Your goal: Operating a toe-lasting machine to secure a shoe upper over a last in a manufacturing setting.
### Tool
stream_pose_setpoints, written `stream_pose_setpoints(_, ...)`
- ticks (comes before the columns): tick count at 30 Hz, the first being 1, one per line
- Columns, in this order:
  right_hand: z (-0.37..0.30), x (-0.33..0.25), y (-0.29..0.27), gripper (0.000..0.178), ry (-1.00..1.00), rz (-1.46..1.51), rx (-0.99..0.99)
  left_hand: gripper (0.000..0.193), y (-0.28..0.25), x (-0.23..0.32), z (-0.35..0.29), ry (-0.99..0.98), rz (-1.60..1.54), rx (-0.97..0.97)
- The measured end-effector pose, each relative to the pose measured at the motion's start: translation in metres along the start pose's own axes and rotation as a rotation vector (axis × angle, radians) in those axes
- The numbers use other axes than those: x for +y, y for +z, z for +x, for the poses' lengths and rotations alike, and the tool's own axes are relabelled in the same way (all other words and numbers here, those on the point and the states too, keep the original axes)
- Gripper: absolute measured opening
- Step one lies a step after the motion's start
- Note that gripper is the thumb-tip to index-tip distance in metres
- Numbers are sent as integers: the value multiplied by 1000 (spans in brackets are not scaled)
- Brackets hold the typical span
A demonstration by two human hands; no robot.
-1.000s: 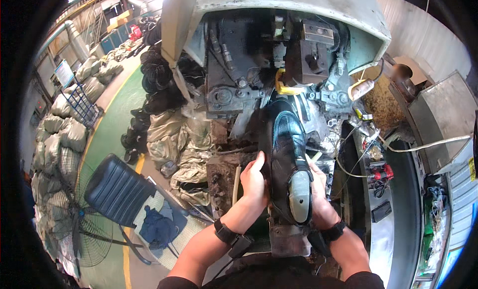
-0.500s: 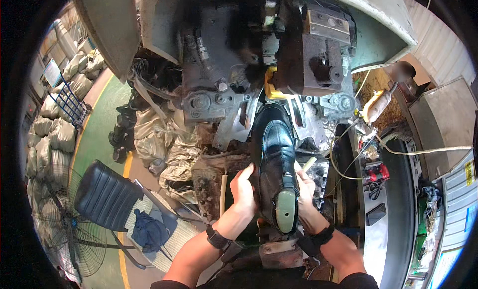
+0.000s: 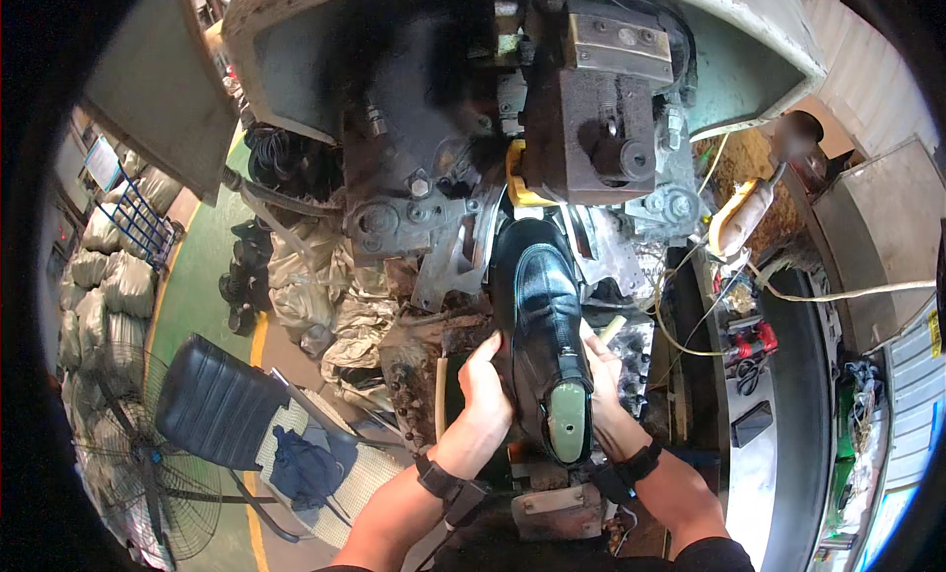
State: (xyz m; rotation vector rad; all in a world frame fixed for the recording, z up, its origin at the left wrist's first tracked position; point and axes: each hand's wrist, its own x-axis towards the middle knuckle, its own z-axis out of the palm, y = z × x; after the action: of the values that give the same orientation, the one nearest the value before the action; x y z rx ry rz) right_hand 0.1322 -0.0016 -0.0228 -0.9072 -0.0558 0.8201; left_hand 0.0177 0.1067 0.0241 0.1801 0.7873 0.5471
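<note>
Head view: we are cupping the shoe (image 3: 538, 301) between left hand (image 3: 484, 387) and right hand (image 3: 604, 377), both half-curled on its sides, apparently aiming it steadily at the machine (image 3: 599, 129).

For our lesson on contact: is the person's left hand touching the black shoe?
Touching: the head view shows the left hand against the left side of the black shoe.
</note>
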Motion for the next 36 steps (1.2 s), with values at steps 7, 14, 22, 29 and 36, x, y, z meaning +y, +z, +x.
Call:
stream_pose_setpoints(7, 21, 16, -13, 42, -43, 24, -36, 28, -22, -18, 36, 128, 37, -23)
stream_pose_setpoints(14, 30, 9, -11, 34, -56, -26, -43, 23, -27, -28, 52, 365, 154, 117)
stream_pose_setpoints(22, 22, 0, 3, 37, -22, -24, 1, 26, -33, -29, 58, 372, 194, 122)
stream_pose_setpoints(29, 13, -8, 11, 39, 36, -38, 47, 38, -33, -28, 54, 291, 166, -38)
stream_pose_setpoints(36, 15, -4, 4, 40, 57, -25, 19, 36, -26, -14, 47, 242, 137, -21)
